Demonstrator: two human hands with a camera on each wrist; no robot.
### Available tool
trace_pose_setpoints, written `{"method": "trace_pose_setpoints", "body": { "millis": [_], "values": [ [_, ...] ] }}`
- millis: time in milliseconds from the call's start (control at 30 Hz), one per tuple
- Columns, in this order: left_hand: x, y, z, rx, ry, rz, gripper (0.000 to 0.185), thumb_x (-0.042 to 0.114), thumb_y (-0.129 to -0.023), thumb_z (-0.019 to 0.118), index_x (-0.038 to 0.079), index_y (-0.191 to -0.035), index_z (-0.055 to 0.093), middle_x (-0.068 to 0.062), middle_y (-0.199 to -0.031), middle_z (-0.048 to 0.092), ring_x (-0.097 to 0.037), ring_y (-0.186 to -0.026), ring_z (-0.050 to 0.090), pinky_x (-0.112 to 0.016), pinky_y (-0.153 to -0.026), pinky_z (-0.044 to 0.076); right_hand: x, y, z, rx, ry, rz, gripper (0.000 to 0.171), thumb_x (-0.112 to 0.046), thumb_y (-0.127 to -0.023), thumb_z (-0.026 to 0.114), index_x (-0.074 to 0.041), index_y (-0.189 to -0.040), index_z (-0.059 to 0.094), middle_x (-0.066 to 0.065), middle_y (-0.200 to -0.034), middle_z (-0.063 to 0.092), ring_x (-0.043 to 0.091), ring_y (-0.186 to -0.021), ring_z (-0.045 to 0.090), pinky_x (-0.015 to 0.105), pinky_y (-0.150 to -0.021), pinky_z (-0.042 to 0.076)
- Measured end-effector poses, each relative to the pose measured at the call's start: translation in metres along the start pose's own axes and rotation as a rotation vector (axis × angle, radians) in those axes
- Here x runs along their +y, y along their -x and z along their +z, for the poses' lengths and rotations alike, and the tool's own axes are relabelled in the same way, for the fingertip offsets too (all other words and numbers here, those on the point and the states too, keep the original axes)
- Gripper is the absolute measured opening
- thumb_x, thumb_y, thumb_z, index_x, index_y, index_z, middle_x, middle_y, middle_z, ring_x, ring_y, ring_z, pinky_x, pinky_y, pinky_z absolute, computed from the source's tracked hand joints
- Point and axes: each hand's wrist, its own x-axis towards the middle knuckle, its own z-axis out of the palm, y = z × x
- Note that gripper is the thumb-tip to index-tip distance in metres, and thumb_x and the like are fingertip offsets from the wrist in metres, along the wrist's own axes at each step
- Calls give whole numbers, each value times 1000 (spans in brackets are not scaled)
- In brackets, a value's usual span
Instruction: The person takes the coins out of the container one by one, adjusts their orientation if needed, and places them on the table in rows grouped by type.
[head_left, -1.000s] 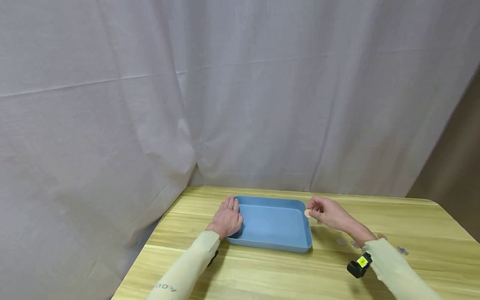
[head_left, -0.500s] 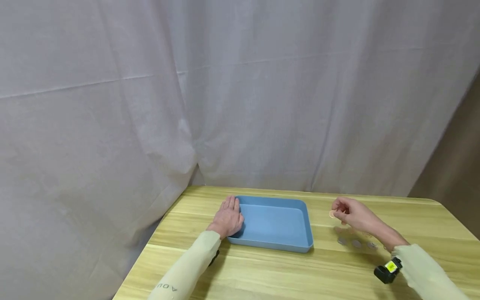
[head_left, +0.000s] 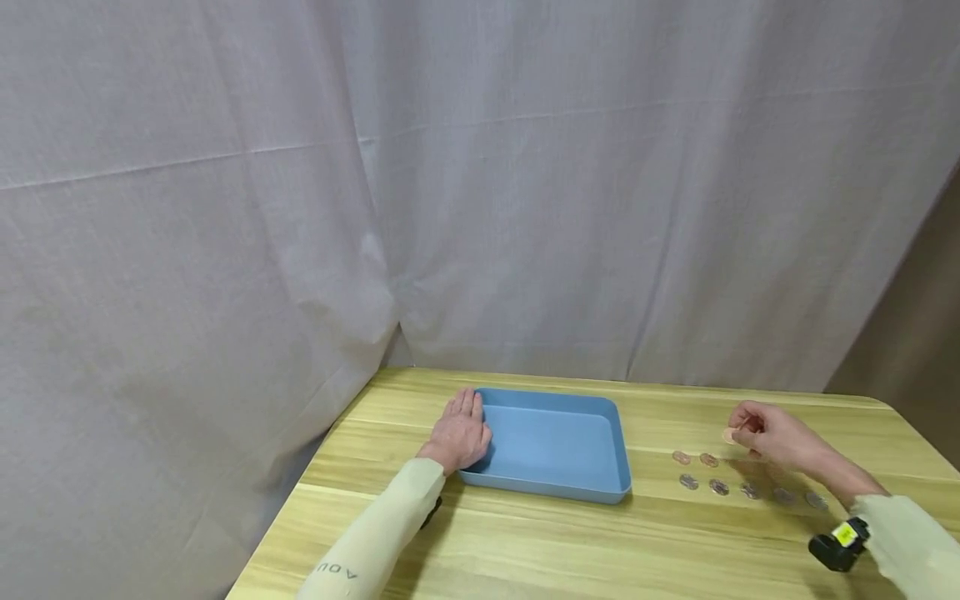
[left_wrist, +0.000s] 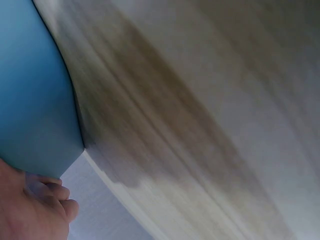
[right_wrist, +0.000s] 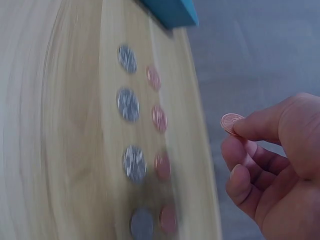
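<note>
**Copper coin pinched above the rows, tray steadied at the left**

At centre-left of the head view, the left hand [head_left: 459,433] lies flat with straight fingers against the left rim of the blue tray [head_left: 552,481], which looks empty on the desk [head_left: 525,542]. To the right of the tray, coins on the desk [head_left: 718,487] lie in two short rows, silver ones nearer the lower edge of the frame and copper ones behind them. Furthest right, the right hand [head_left: 772,437] hovers above the far end of the rows, its grip closed on a copper coin [head_left: 728,435] held between thumb and forefinger, clear of the wood.

Judging by the rows, the step in hand is carrying one coin over the laid-out coins. The next move, as I read it, calls for lining the coin up with the copper row and lowering it flat without nudging its neighbours.

The left wrist view shows only a tray corner [left_wrist: 35,100], blurred wood grain and the curled edge of the hand; no coins. The right wrist view gives what the head view cannot: the coin [right_wrist: 231,123] seen edge-on at the fingertips [right_wrist: 250,127], and four pairs of silver and copper coins beneath, motion-blurred.
</note>
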Motion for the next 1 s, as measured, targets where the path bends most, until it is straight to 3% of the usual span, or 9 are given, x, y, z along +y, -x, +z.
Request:
{"method": "trace_pose_setpoints", "body": {
  "millis": [400,1000],
  "values": [
    [0,-1,1,-6,0,2,61,34,-103,26,1,-154,25,-17,-163,22,-29,-152,20,-40,-124,23,35,18,-17,50,121,80,11,-9,-97,57,1,-97,57,5,-81,59,5,-60,48,24,-49,43],
    [0,1,-2,-19,-11,-6,61,34,-104,25,1,-155,23,-16,-164,20,-28,-152,19,-40,-124,22,83,38,-24,-16,79,226,15,-11,-94,59,3,-94,56,3,-76,56,10,-59,51,26,-48,45]
  ]
}}
